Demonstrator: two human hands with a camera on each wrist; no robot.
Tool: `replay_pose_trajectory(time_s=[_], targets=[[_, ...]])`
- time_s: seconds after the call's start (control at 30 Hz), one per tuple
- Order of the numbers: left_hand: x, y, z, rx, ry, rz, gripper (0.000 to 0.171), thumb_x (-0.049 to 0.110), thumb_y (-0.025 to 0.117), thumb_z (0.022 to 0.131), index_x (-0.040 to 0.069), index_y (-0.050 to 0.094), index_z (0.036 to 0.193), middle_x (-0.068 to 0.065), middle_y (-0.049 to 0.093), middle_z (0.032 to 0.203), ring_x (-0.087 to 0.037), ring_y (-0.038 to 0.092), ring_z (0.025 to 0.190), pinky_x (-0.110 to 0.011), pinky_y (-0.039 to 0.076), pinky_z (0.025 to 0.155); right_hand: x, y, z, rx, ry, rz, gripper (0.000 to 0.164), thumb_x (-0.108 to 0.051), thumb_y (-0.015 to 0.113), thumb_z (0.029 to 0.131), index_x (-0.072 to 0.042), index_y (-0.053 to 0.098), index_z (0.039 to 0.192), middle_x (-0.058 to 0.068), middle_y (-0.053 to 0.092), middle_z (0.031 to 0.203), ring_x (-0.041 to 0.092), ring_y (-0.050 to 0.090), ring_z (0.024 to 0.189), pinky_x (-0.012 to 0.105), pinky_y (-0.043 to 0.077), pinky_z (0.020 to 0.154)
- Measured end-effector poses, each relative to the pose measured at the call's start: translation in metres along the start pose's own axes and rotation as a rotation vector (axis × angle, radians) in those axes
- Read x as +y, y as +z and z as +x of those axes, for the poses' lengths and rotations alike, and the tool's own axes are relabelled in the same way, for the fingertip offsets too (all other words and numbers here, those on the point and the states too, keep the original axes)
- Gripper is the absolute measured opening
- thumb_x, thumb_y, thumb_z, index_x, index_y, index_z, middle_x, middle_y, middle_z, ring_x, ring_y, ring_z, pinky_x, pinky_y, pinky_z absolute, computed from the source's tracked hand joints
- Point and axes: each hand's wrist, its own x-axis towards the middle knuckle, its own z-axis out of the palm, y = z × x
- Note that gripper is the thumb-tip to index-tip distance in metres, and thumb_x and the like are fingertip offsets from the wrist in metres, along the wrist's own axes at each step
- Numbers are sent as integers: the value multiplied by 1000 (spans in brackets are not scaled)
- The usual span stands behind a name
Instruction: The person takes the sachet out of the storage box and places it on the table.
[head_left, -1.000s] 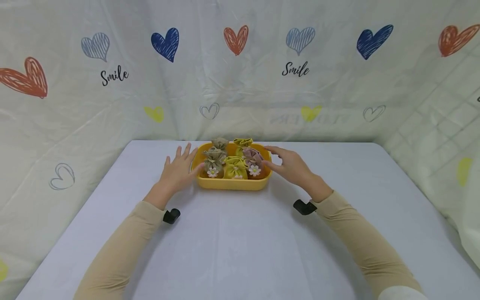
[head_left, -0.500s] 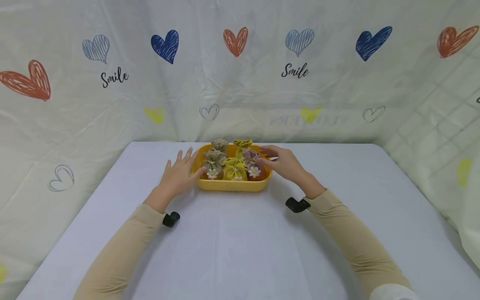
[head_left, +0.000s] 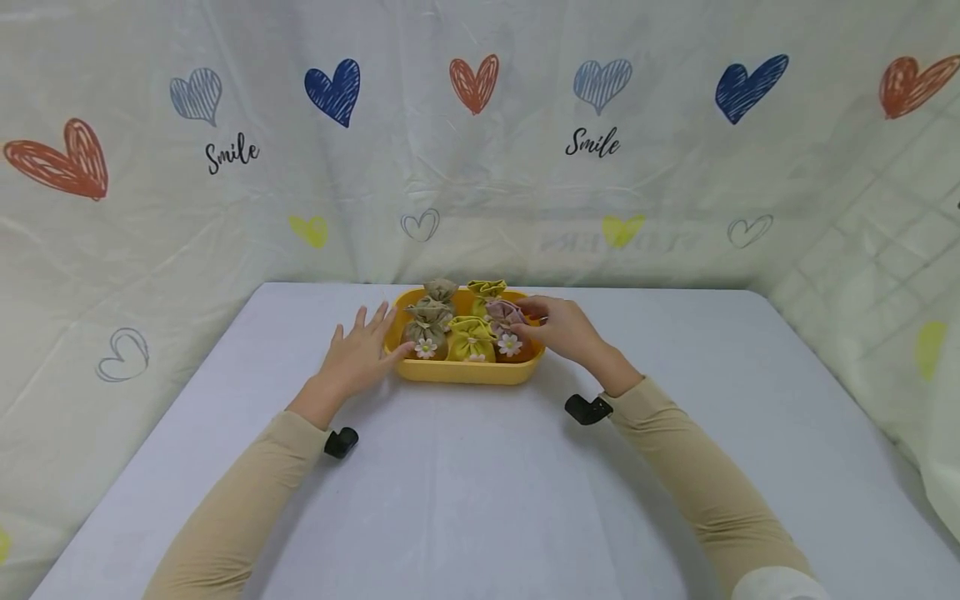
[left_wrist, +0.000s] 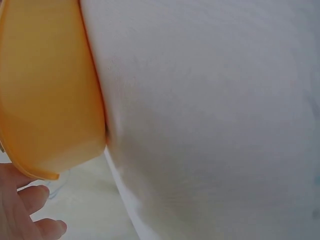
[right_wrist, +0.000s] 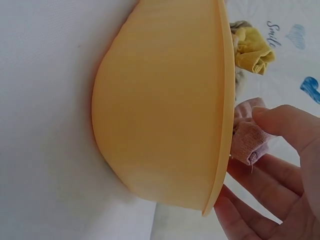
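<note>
A yellow tray [head_left: 465, 372] holds several small drawstring pouches with daisy trims. My left hand [head_left: 356, 350] lies at the tray's left end, fingers spread, with fingertips right at the rim. In the head view my right hand [head_left: 566, 329] reaches over the right end to a dusty-pink pouch [head_left: 504, 313]. The right wrist view shows the thumb on one side of that pouch's gathered top and the fingers curled on the other, pinching it. Beside it sit a yellow pouch [head_left: 471, 340] and a grey-green pouch [head_left: 427, 325]; another yellow pouch [head_left: 486, 288] stands behind.
The tray stands near the far edge of a white-covered table [head_left: 465, 500]. Behind it hangs a pale curtain [head_left: 510, 167] printed with hearts and "Smile". A second grey-green pouch [head_left: 441, 289] sits at the tray's back left.
My right hand has moved left from the tray's right rim onto the pink pouch, its thumb and fingers closing around the top. The left hand has barely moved.
</note>
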Motion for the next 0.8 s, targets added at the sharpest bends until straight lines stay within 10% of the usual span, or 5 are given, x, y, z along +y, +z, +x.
replay_pose_trajectory(time_s=[0.8], targets=[[2,-1,-4,-28,-2,-16,94,69,42,101,6,13,165,-9,11,171,-46,8,154,-72,8,116,-5,2,5,1,0,-6,32,-27,67,102,-2,71,120,13,72,114,30,66,108,44,56,91]])
